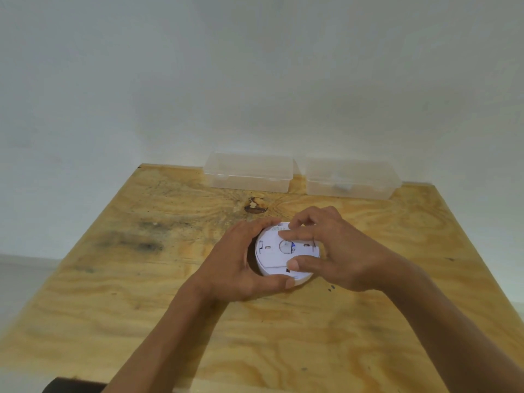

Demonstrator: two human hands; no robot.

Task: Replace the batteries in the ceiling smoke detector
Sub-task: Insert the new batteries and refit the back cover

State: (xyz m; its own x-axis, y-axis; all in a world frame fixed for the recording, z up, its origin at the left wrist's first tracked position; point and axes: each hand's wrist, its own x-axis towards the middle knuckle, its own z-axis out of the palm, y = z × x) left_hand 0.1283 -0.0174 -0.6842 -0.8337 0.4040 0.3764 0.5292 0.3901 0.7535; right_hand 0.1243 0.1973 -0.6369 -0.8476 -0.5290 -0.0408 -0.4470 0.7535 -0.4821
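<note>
A round white smoke detector (pixel 272 259) lies back-side up on the plywood table (pixel 141 293), showing a label, slots and a small round centre part. My left hand (pixel 235 265) wraps around its left rim, thumb along the near edge. From the right, my right hand (pixel 334 251) rests on the detector's back, with the thumb pressing near the front edge and the fingertips on the far half. The detector's right side is hidden under that hand.
Two clear plastic lidded boxes stand against the white wall at the table's far edge: the left box (pixel 249 173) looks empty, the right box (pixel 351 180) holds a small pale item. A dark knot (pixel 255 207) marks the wood behind the detector.
</note>
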